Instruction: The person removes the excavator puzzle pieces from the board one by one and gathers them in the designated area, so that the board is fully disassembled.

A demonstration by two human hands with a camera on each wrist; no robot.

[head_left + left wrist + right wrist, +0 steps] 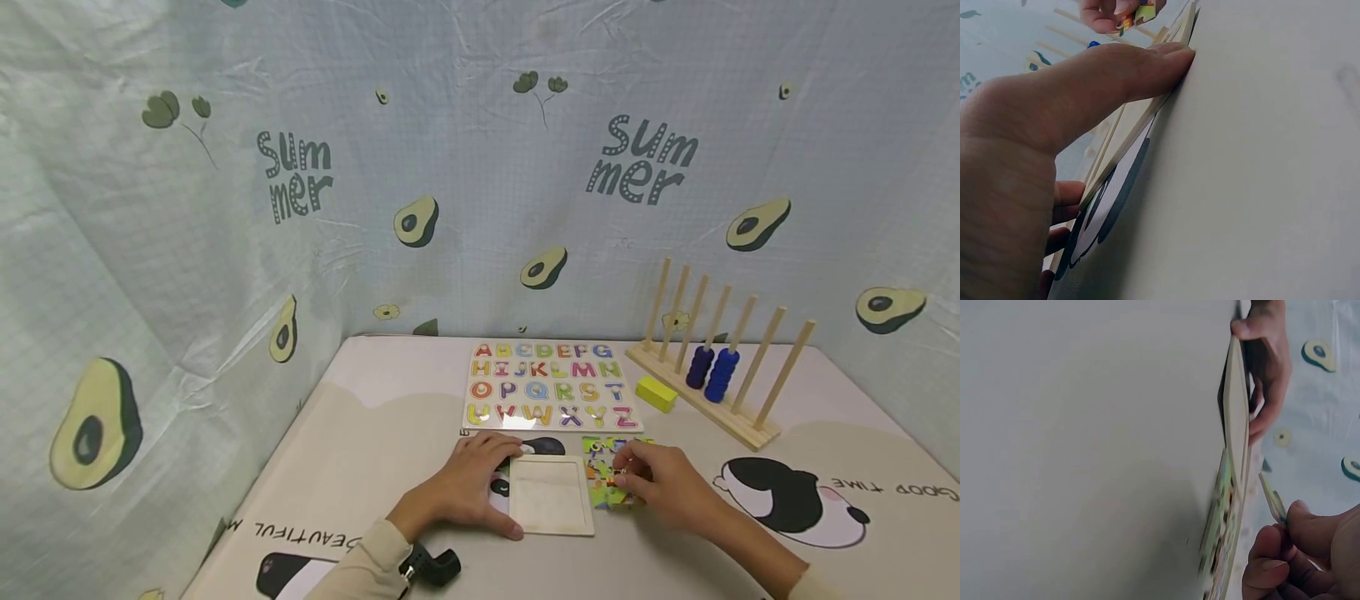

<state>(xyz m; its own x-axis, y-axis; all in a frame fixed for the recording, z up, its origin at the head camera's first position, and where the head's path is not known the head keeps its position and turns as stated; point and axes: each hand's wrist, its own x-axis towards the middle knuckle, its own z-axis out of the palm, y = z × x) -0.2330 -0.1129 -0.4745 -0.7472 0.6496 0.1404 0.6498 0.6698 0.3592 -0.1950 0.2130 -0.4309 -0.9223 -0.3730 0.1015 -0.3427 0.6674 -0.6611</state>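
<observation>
My left hand (474,482) holds a square, shallow wooden puzzle tray (551,498) by its left side. Its thumb lies along the near left corner and its fingers reach the far left corner; nothing lies in the tray. To the right of the tray, colourful jigsaw pieces (596,468) lie together on the table. Over them, my right hand (663,483) pinches one jigsaw piece (1274,499) between thumb and fingers, raised off the table. That piece also shows in the left wrist view as a green, red and yellow bit (1145,14).
Behind the tray lies an alphabet puzzle board (555,387). A yellow block (656,393) sits right of it, beside a wooden peg rack (705,400) with blue and dark purple beads. A black strap-like object (435,568) is by the left wrist. Printed curtains (480,167) surround the table.
</observation>
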